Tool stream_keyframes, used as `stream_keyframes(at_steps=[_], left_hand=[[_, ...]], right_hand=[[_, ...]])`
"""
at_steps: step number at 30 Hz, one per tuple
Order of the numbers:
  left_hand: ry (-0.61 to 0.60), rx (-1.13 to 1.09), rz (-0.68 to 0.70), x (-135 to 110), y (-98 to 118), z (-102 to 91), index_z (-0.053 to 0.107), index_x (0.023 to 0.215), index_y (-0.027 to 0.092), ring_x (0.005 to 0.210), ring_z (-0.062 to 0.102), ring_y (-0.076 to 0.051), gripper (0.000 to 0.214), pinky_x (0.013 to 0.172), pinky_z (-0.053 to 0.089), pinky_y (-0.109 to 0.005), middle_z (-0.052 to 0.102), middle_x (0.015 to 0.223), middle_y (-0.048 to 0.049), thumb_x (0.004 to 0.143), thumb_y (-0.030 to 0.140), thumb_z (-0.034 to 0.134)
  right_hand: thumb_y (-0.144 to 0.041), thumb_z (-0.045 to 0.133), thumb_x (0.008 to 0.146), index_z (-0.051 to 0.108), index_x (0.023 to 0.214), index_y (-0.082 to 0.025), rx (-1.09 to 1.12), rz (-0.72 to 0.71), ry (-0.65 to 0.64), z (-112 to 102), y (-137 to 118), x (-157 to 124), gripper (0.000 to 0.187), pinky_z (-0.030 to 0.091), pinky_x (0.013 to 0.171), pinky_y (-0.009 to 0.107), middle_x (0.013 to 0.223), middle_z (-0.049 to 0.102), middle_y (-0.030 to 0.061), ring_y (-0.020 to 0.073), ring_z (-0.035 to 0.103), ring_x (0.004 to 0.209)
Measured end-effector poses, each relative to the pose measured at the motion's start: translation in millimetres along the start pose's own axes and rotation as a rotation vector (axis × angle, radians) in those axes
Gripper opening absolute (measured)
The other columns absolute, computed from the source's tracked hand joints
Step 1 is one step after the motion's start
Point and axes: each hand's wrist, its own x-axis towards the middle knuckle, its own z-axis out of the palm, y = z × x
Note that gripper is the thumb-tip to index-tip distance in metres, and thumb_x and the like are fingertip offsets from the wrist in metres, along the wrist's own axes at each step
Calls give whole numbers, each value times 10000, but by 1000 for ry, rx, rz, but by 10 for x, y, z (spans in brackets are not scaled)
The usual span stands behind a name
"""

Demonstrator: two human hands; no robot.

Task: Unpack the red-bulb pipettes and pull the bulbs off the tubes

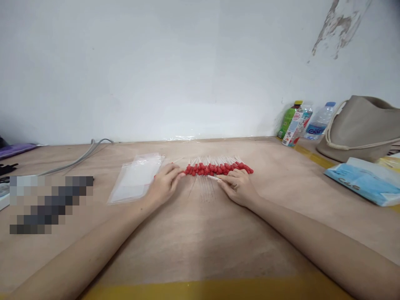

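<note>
A row of thin clear tubes with red bulb-like ends (218,169) lies across the wooden table. Most of the tubes point towards the wall, while several (205,189) point towards me. My left hand (167,183) is at the row's left end, fingers curled and fingertips by the outermost red bulbs; what they pinch is hidden. At the right part of the row, my right hand (238,185) is closed, with a thin clear tube (215,178) reaching left from its thumb and fingers. Clear plastic bags (133,179) lie left of my left hand.
A grey cable (75,157) crosses the back left, near a blurred-out dark object (56,204). Bottles (320,121) and a carton (293,128) stand at the back right. Beside them are a grey-beige bag (359,129) and a blue packet (365,179). Yellow tape (200,290) edges the table.
</note>
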Motion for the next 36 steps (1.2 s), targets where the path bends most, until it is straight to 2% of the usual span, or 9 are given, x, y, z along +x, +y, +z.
stream_keyframes(at_steps=[3, 5, 9, 12, 16, 22, 26, 30, 36], left_hand=[[53, 100, -230, 99, -200, -121, 619, 930, 161, 882, 535, -182, 248, 775, 455, -300, 529, 922, -77, 853, 267, 408], [15, 177, -382, 145, -331, -220, 633, 940, 150, 881, 540, -201, 259, 759, 456, -306, 542, 882, -82, 810, 257, 437], [-219, 293, -645, 167, -518, -381, 629, 958, 158, 782, 584, -207, 284, 709, 448, -307, 610, 792, -56, 751, 269, 469], [-358, 314, -753, 145, -600, -424, 610, 990, 167, 794, 602, -214, 323, 678, 442, -287, 650, 814, -44, 720, 298, 490], [-426, 294, -776, 128, -665, -432, 629, 940, 174, 787, 614, -217, 328, 649, 441, -273, 671, 818, -47, 716, 370, 490], [-343, 377, -674, 175, -614, -411, 639, 890, 196, 795, 609, -216, 349, 663, 430, -289, 668, 862, -40, 758, 441, 429], [-463, 435, -583, 300, -600, -290, 639, 926, 207, 892, 593, -215, 334, 720, 427, -276, 656, 959, -45, 753, 415, 443], [-558, 481, -624, 500, -681, -127, 642, 956, 201, 925, 584, -253, 387, 702, 433, -287, 648, 1015, -80, 708, 455, 490], [-620, 485, -697, 669, -729, 12, 678, 811, 205, 793, 612, -254, 338, 623, 435, -281, 685, 824, -80, 650, 474, 552]], right_hand=[[-219, 488, 797, 672, 915, -187, -35, 57, -39, -4, -29, -6, 221, 302, 657, 306, 615, 611, 16, 133, 510, 620], [-191, 492, 762, 659, 912, -179, -28, 79, -52, -1, -45, -15, 225, 284, 669, 301, 626, 619, 10, 130, 512, 624], [-169, 499, 713, 638, 838, -182, -37, 85, -85, 11, -83, -23, 188, 262, 670, 293, 635, 625, -1, 128, 530, 628], [-157, 484, 726, 638, 827, -191, -69, 82, -127, 33, -119, -14, 187, 258, 653, 285, 665, 636, 4, 132, 543, 644], [-144, 459, 761, 642, 856, -189, -83, 100, -160, 95, -136, 12, 211, 287, 652, 275, 709, 650, 17, 144, 566, 685], [-145, 426, 796, 648, 854, -182, -109, 121, -165, 196, -106, 37, 232, 324, 678, 277, 739, 654, 42, 157, 575, 715], [-146, 412, 806, 641, 809, -178, -114, 113, -154, 214, -119, 33, 231, 315, 677, 278, 686, 626, 35, 151, 553, 686], [-177, 411, 820, 597, 712, -167, -90, 110, -167, 200, -177, 26, 216, 298, 670, 267, 645, 567, 22, 129, 508, 652], [-273, 420, 841, 551, 653, -160, -75, 98, -241, 146, -260, 37, 255, 293, 683, 271, 669, 517, 16, 115, 461, 644]])
